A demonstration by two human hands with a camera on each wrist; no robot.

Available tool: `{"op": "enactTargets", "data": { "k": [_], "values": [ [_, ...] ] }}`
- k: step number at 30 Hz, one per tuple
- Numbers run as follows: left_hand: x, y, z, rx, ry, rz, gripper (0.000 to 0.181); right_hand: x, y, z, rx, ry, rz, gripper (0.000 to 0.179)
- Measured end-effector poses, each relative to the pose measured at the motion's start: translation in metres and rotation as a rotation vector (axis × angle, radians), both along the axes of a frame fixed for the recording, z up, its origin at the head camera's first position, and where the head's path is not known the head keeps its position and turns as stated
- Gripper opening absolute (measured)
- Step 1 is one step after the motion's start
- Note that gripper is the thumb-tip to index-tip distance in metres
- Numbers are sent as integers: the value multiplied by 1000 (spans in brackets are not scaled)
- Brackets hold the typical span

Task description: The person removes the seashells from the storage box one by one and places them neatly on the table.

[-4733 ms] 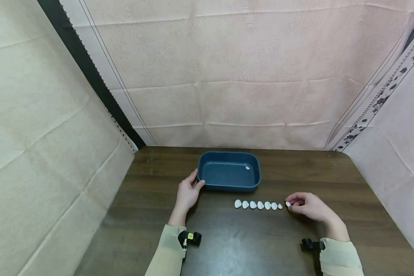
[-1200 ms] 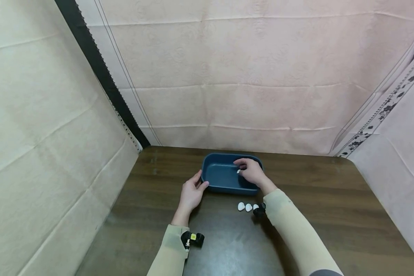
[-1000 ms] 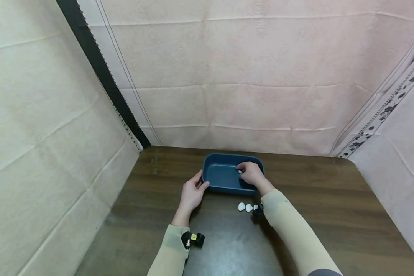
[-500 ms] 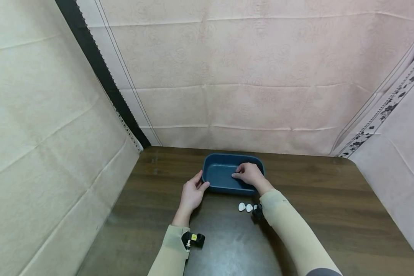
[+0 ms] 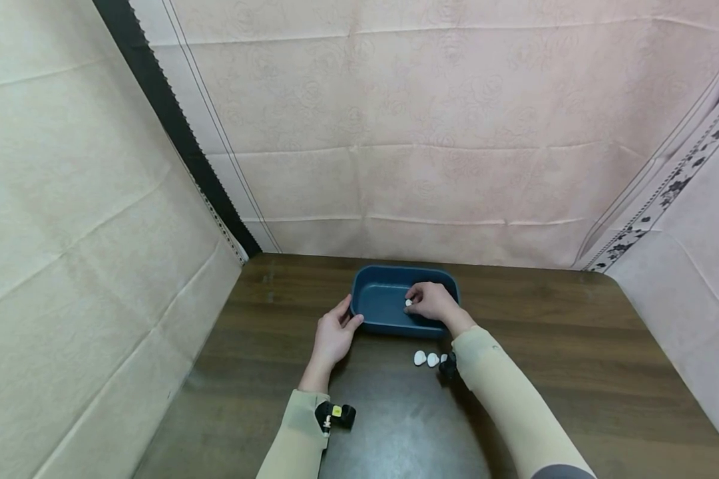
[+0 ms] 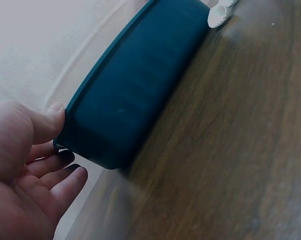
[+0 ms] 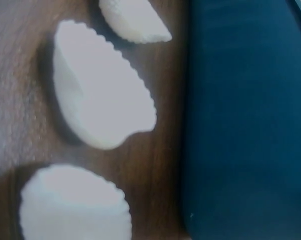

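A dark blue rectangular tray (image 5: 376,301) stands on the table. My left hand (image 5: 333,338) grips its near left corner, with the thumb (image 6: 54,116) on the rim and fingers around the corner. Inside the tray, my right hand (image 5: 434,301) pinches a small white seashell (image 5: 409,303) between thumb and fingertips. In front of the tray lies a short row of white seashells, among them a left one (image 5: 419,358) and a middle one (image 5: 433,360). The right wrist view shows a large shell (image 7: 100,90) with ridged edges close beside the tray. The right hand covers part of the tray's inside.
A brown wooden table (image 5: 263,332) lies under everything. Pale cloth (image 5: 425,133) hangs behind it and on both sides. Black wrist cameras sit on both cuffs; the right one (image 5: 449,366) overlaps the right end of the shell row.
My right hand has moved left from the shell row's right end into the tray, and the row has become shorter. Over the last second it shifted slightly inside the tray. The left hand keeps its grip.
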State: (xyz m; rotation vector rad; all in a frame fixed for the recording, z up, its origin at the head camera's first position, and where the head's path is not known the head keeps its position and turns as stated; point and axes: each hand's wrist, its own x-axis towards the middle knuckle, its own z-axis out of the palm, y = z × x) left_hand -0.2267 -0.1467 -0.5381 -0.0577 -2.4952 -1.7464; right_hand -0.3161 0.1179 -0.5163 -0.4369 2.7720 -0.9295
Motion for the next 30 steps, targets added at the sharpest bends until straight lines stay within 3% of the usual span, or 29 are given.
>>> {"op": "enactTargets", "data": {
  "k": [12, 20, 25, 30],
  "values": [
    [2, 1, 1, 9, 21, -10, 58, 1, 3, 2, -13, -18, -10, 18],
    [3, 1, 1, 10, 19, -10, 59, 5, 15, 18, -171, 62, 34, 21],
    [0, 0, -1, 3, 27, -8, 59, 16, 34, 33, -257, 98, 32, 30],
    [-1, -1, -1, 8, 35, -6, 60, 39, 62, 44, -312, 117, 10, 33]
  ]
}}
